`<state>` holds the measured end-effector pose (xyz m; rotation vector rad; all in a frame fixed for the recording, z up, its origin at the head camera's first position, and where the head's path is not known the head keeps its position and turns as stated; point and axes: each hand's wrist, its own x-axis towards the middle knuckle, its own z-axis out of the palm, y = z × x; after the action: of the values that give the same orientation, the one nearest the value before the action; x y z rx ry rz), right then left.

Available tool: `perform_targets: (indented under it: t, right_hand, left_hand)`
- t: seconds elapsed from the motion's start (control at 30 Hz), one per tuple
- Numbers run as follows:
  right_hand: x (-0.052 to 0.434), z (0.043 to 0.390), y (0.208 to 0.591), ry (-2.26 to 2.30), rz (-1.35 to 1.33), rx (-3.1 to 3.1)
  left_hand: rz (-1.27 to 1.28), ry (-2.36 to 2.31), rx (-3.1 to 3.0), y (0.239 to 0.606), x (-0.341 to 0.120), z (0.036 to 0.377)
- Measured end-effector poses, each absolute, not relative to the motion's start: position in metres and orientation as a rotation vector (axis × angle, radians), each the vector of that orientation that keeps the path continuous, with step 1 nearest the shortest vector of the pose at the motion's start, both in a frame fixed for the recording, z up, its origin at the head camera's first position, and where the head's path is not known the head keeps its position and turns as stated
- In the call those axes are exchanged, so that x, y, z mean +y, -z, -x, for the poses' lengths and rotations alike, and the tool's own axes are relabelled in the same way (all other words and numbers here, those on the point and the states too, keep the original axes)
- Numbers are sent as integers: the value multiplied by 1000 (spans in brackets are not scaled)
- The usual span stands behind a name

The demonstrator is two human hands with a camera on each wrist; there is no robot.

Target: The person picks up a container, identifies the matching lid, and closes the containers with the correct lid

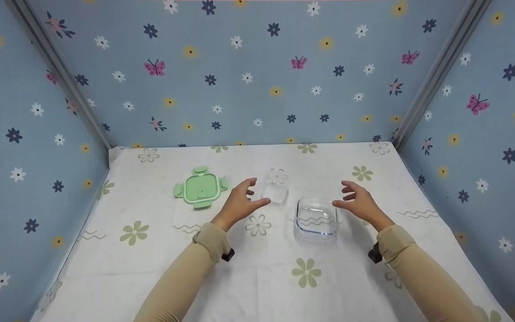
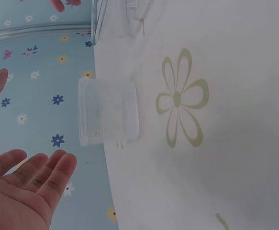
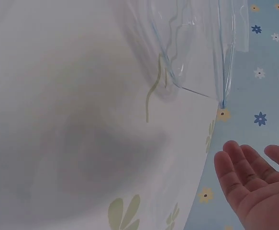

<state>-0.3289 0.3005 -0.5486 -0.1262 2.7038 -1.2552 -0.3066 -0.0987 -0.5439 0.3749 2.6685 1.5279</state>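
My left hand (image 1: 238, 205) hovers over the table, thumb and fingers spread apart, with nothing between them. Just to its right stands a small, frosted clear plastic box (image 1: 276, 193); the left wrist view shows this box (image 2: 108, 112) upright beyond the fingertips. A square clear glass container (image 1: 315, 236), its top uncovered, sits right of the box. Beside that container's right rim hangs my right hand (image 1: 361, 205), fingers parted and holding nothing. In the right wrist view the glass container (image 3: 224, 72) is apart from the relaxed fingers (image 3: 232, 179).
To the left of my left hand lies a green square lid (image 1: 201, 188) with flaps on its sides, flat on the white flowered tablecloth (image 1: 150, 277). Blue patterned panels (image 1: 257, 89) enclose the table at the back and both sides, with grey posts (image 1: 441, 67) at the corners.
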Motion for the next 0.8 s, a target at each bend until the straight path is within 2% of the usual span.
perform_targets:
  t: [0.8]
  right_hand:
    - [298,324,560,1204,131,2696]
  left_hand:
    - [-383,-1623,2548,565,-67,301]
